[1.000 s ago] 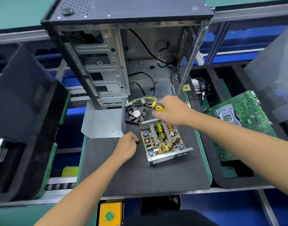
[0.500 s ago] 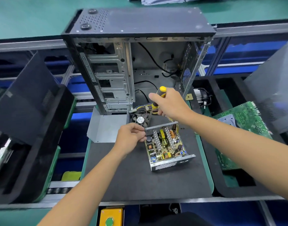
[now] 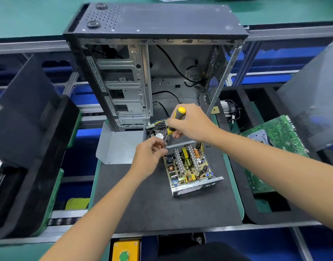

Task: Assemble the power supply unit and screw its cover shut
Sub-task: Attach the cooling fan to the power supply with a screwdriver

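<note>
Fingers: right hand (image 3: 192, 123) grips one screwdriver (image 3: 176, 119) | left hand (image 3: 148, 157) pinches its tip | one open power supply (image 3: 190, 166)

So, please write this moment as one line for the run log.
right hand: grips screwdriver | left hand: fingers at its tip | power supply unit: open, on mat | cover: lies aside

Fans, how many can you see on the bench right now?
2. One small black fan lies behind the open power supply, partly hidden by the hands. A cooler fan sits right of the computer case. Others may be hidden.
</note>
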Demonstrator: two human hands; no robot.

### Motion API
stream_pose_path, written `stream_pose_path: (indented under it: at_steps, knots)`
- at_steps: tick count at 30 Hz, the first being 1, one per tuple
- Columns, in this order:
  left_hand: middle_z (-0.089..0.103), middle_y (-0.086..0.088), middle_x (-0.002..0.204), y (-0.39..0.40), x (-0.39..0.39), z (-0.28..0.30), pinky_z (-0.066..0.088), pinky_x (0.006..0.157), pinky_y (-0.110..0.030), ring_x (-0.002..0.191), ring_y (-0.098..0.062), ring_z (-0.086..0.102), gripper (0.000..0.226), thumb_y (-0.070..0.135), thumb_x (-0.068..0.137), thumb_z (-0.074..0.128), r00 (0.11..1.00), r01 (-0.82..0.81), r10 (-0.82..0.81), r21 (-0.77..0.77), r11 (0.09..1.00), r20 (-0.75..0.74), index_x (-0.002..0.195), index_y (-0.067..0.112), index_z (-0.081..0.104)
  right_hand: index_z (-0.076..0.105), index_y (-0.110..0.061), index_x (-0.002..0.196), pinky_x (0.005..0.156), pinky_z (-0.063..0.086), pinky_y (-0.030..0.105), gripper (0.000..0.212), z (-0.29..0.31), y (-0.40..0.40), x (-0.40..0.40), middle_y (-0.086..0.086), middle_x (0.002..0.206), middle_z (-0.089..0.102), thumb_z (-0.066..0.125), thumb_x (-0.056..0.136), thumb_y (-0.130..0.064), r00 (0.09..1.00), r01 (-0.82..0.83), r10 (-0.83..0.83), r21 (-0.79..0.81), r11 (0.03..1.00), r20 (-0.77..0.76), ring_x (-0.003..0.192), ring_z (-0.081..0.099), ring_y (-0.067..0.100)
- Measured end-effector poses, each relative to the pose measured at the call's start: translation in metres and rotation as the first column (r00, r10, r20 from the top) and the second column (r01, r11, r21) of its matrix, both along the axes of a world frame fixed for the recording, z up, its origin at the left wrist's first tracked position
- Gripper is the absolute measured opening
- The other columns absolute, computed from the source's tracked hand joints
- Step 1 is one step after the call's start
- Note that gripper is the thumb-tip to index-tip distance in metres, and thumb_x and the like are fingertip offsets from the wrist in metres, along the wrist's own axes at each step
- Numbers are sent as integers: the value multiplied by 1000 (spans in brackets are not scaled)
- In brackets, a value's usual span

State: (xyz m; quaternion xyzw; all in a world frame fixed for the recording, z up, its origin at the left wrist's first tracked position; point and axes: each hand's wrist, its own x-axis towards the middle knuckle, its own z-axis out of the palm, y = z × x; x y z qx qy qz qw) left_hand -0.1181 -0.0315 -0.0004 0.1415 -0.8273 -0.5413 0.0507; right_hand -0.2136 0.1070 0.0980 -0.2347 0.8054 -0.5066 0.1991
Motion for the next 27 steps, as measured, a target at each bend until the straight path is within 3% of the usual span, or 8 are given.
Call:
stream_pose_path:
  at_steps: [4,8,14,18,20,24,27]
  knots:
    - [61,-1,75,-4,-1,2,46,64,-14,67,-12,52,25,1,81,71,999,-10,8,-49,999,-37,80,25,61,56,9,85,57,60,38,21,1,-3,1,17,69,68,64,87,-10,1000,10,-10,-1,1000,-14,57,69,28]
    - [60,11,72,-8,-2,6,43,63,-10,63,-1,50,36,-1,80,71,996,-12,6,-65,998,-89,76,34,60,56,9,84,57,60,40,18,5,-6,-2,16,67,69,63,86,-7,1000,20,-21,-3,1000,-14,57,70,29]
    - [57,13,73,-9,-3,5,40,65,-8,67,2,51,20,0,80,71,988,-8,-20,-182,983,-151,83,18,62,56,13,85,57,60,41,20,10,-7,-4,18,69,69,63,86,-5,1000,20,-20,11,1000,24,57,70,29]
    - [57,3,78,-6,-4,2,40,66,-9,68,-5,50,13,-1,79,71,976,-67,10,-255,965,-217,86,6,62,57,11,80,57,60,42,18,12,-9,-5,20,69,69,63,85,-5,1000,19,-19,38,999,1,55,70,27]
    - [58,-1,80,-6,-6,2,39,66,-13,71,-14,50,13,-2,80,70,972,-54,-20,-305,951,-234,87,4,62,57,11,80,58,60,43,18,12,-10,-6,21,70,69,64,84,-5,1000,14,-13,46,999,-12,55,70,26]
    - [56,2,81,-9,-5,-2,34,67,-8,72,-5,42,13,-3,81,68,966,-17,-87,-398,917,-243,89,4,61,57,12,82,58,61,41,20,11,-10,-5,21,71,69,65,86,-7,1000,4,-3,43,999,-26,57,70,26]
    - [60,-1,83,-13,-5,-5,38,68,-11,75,-10,49,15,-3,82,67,968,-21,-76,-379,925,-239,92,6,61,58,12,82,59,61,39,20,8,-10,-4,22,73,69,65,87,-6,1000,8,-8,24,1000,-12,59,70,28]
